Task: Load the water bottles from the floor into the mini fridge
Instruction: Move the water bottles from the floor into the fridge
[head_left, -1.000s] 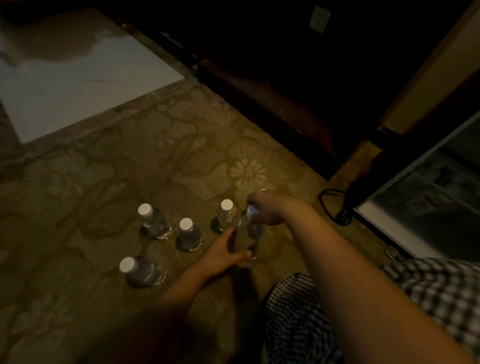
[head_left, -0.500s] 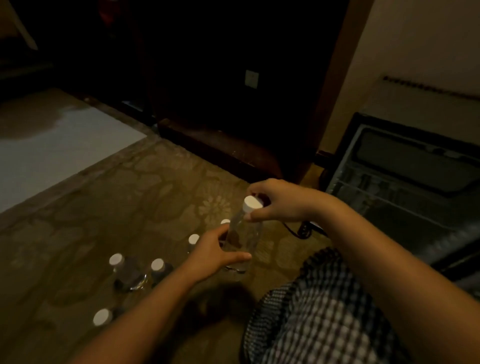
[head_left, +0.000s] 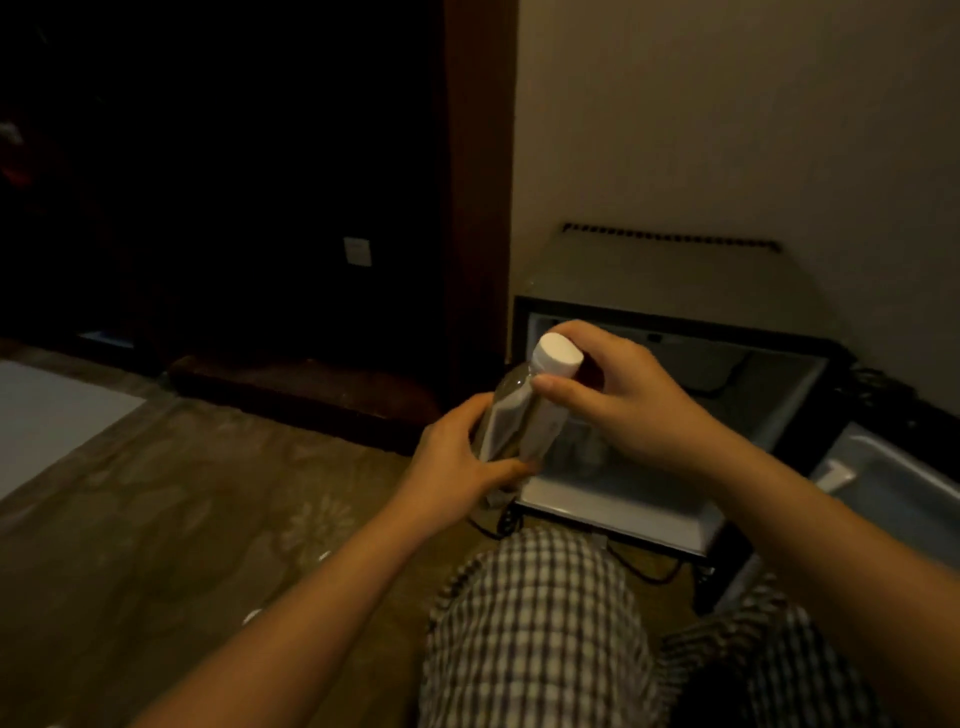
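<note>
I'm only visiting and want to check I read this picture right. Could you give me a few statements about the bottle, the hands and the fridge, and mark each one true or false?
1. Both the left hand and the right hand hold the water bottle. True.
2. The bottle has no cap. False: a white cap sits on it.
3. The mini fridge is closed. False: its door stands open to the right.
4. The bottle is tilted, not upright. True.
</note>
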